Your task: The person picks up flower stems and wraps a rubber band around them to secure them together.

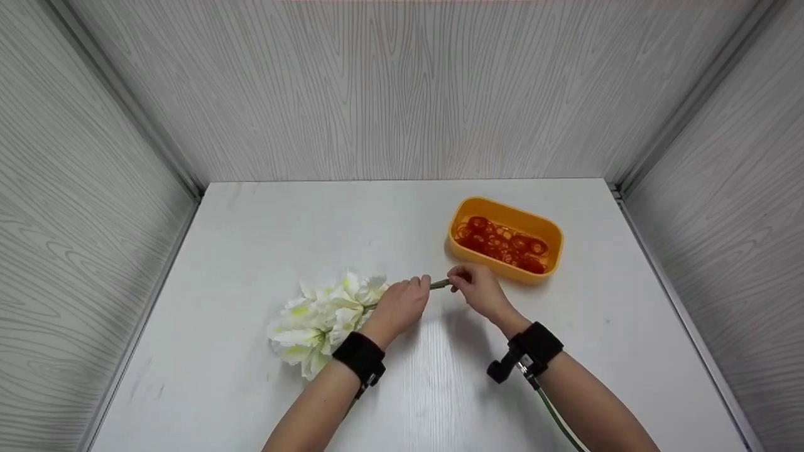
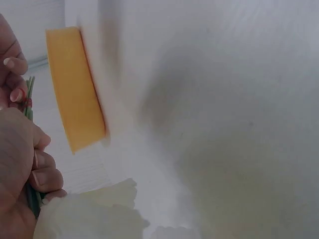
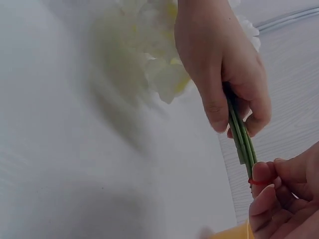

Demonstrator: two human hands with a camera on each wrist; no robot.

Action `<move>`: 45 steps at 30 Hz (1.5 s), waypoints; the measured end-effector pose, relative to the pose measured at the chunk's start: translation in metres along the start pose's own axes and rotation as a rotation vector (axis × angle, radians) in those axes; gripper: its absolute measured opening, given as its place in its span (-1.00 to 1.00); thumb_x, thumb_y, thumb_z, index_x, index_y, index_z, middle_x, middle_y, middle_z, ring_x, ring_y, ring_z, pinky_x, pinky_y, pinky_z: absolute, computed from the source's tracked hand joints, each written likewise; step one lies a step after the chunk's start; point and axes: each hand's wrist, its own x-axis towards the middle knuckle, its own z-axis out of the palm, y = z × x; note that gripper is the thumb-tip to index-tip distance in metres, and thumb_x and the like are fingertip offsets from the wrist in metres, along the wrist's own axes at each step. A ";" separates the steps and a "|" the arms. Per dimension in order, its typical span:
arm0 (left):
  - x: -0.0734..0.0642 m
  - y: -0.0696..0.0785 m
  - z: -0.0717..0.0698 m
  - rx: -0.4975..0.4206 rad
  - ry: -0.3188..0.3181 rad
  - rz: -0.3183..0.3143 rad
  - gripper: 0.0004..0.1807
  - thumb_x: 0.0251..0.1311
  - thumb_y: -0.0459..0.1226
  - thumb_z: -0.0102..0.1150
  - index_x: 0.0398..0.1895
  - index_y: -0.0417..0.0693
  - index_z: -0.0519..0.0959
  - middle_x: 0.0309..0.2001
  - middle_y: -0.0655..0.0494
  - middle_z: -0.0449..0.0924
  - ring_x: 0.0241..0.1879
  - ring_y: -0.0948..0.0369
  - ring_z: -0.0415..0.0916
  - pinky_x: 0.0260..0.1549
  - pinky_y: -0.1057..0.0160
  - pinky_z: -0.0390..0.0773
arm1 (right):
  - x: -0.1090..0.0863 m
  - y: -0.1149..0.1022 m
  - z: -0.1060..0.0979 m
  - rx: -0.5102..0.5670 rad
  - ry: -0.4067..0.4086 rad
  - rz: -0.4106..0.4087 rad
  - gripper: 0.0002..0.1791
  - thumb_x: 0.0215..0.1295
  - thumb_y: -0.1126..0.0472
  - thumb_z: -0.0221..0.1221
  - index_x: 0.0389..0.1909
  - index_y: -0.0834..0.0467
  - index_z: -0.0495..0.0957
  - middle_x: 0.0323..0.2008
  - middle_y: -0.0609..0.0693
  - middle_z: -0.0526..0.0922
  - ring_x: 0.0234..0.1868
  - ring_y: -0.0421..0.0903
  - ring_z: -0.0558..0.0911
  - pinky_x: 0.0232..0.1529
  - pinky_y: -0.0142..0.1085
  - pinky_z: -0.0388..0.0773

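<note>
A bunch of white flowers (image 1: 326, 320) with yellow-green centres lies toward the left, its heads near the tabletop. My left hand (image 1: 402, 304) grips the green stems (image 3: 241, 142) below the blooms, fingers wrapped round them. The cut ends stick out to the right of that fist. There my right hand (image 1: 480, 289) pinches a thin red rubber band (image 3: 261, 181) between thumb and fingers. In the right wrist view the band passes across the stem ends and round a fingertip. Both hands are close together, just in front of an orange container (image 1: 502, 269).
Several red rubber bands (image 1: 502, 245) lie loose inside the container, at the back right of the white table (image 1: 251, 232). Pale wood-grain panels (image 1: 402, 88) wall in the table at the back and on both sides. Each wrist carries a black strap, and a green cable (image 1: 556, 414) runs along the right forearm.
</note>
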 end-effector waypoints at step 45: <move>0.005 -0.007 -0.009 -0.087 0.237 -0.139 -0.69 0.42 -0.10 0.04 -0.41 -0.12 0.46 -0.68 0.03 0.43 -0.76 0.09 0.44 -0.79 0.14 0.41 | -0.014 0.038 0.005 0.368 -0.177 -0.183 -0.79 0.33 0.38 0.19 -0.08 0.40 0.58 -0.11 0.25 0.62 -0.02 0.28 0.58 -0.18 -0.10 0.63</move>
